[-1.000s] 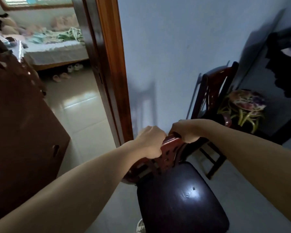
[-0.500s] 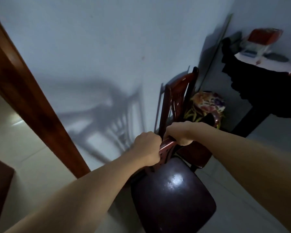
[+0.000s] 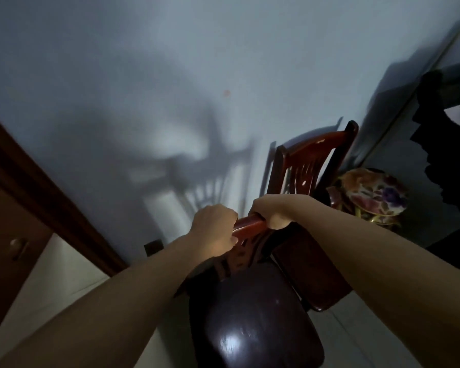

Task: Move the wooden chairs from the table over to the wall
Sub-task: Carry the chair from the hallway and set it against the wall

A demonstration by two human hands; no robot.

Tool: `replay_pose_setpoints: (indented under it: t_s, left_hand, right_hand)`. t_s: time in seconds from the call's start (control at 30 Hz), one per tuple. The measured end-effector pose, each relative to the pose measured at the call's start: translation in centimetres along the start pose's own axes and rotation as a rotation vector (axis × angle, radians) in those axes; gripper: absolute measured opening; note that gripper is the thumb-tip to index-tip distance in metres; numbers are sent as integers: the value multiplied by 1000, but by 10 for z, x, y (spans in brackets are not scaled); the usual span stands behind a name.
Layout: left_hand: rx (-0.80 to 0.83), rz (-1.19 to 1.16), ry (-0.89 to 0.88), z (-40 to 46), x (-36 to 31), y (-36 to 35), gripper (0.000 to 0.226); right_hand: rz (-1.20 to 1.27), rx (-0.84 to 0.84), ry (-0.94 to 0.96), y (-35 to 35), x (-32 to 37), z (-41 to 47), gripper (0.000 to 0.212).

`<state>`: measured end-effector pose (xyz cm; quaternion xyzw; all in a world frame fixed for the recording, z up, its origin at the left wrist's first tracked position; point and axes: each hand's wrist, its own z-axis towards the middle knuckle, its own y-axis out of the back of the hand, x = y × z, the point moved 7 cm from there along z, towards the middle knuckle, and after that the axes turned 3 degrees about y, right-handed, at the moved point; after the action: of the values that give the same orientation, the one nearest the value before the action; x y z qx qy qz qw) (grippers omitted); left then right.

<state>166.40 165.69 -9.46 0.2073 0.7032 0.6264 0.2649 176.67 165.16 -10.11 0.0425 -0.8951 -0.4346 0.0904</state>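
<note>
While the frame is dim and tilted, the following items are recorded. Item one: wooden chair (image 3: 255, 322), dark glossy seat nearest the camera, reddish top rail (image 3: 250, 224) pointed toward the wall (image 3: 170, 75). The rail is gripped by both hands. The left hand (image 3: 214, 227) is curled round the rail's left part, knuckles up; the right hand (image 3: 270, 211) is wrapped over its right part, thumb tucked below. Both forearms are extended from the lower edge of the view. Whether the chair's legs are touching the floor (image 3: 64, 274) cannot be told, as they are hidden beneath the seat.

Item two: second wooden chair (image 3: 311, 160), reddish slatted back, stood just beside the wall, its seat partly overlapped by the first chair's back. Item three: round floral stool or cushion (image 3: 377, 197), probably ceramic, placed right of the second chair. Item four: dark-draped worktop (image 3: 452, 134) at far right, contents indistinct. Item five: brown door frame (image 3: 37, 187) at left, with pale floor tiles below. Shadows of chair backs are cast on the wall.
</note>
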Motion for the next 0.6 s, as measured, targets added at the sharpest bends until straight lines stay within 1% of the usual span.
replay_pose_setpoints:
  t_s: [0.13,0.3,0.37,0.47,0.5,0.6]
  left_hand:
    - [-41,28,65,19,20,-7,34]
    - [7,-15,144,45,53,-18,41]
    - [5,-7,162,55,62,-22,43]
    - [6,7,206,70,77,-27,44]
    - [14,11,216,77,83,-29,44]
    - [50,11,250,93,101,-35,43]
  right_hand:
    - [3,-56,23,14,-13,26,40]
    - [-18,-125,24,33,-18,61,41]
    - [-56,-190,4,40,-20,73,36]
    - [-100,-362,-32,48,-24,91,23]
    - [-104,-409,-51,50,-27,99,24]
    - [-118,-485,-102,48,-34,120,40]
